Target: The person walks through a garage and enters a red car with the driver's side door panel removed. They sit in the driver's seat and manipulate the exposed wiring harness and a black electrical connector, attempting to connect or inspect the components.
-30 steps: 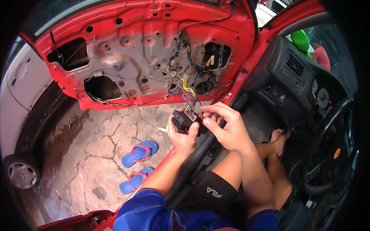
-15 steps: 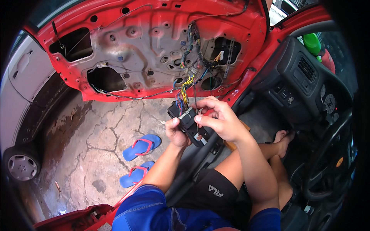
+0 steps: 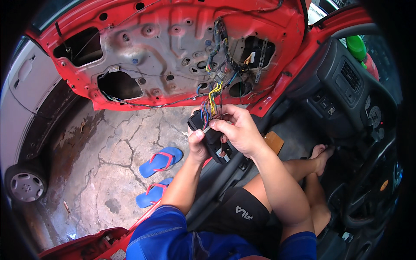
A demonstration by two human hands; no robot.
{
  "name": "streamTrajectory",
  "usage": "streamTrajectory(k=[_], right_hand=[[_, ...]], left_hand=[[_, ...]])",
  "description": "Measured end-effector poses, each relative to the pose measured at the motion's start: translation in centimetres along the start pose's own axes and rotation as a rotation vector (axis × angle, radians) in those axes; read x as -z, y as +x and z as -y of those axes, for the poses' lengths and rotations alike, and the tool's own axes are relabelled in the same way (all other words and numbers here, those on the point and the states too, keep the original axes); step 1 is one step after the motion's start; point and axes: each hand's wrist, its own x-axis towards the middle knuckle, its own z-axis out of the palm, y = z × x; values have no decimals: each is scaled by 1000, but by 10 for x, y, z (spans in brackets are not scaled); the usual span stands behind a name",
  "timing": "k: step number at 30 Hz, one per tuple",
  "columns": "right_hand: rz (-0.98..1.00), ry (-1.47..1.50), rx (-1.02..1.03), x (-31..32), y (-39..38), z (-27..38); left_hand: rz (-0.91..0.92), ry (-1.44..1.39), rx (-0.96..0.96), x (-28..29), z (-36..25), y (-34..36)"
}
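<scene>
My left hand [image 3: 198, 143] is closed around the near side of a black plastic switch unit [image 3: 212, 138], its thumb on top. The unit tilts above the gap between the seat and the open door. My right hand [image 3: 234, 130] is closed at the unit's far end, thumb and fingers pinching a pale wire connector [image 3: 206, 129] where the wires meet it. Yellow, red and blue wires [image 3: 212, 99] run up from there to the wiring harness [image 3: 222, 47] on the door. The right fingertips are partly hidden behind the thumb and wires.
The stripped red door [image 3: 167, 52] stands open ahead, its metal holes exposed. Blue flip-flops [image 3: 161, 161] lie on the cracked concrete floor [image 3: 117, 147]. To the right are the dashboard [image 3: 323, 82] and steering wheel [image 3: 368, 186]. A wheel [image 3: 26, 184] is at far left.
My right hand has shifted left and closed in on the connector and wires at the unit. My left hand still holds the unit. The view has shifted slightly.
</scene>
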Motion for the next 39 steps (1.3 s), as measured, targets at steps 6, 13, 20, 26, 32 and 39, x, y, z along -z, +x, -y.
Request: streamTrajectory(k=[6, 13, 20, 26, 32, 39], right_hand=[[-17, 3, 121, -6, 2, -10], [-42, 55, 73, -7, -2, -6], [4, 64, -11, 0, -1, 2], [-278, -708, 997, 11, -10, 31], [277, -1385, 1118, -3, 13, 71], [621, -1540, 988, -23, 56, 82]], left_hand=[[43, 84, 42, 25, 5, -3], [17, 117, 9, 13, -5, -3], [50, 148, -71, -1, -13, 7], [55, 454, -53, 7, -36, 13], [92, 423, 68, 22, -68, 12], [81, 351, 88, 35, -71, 15]])
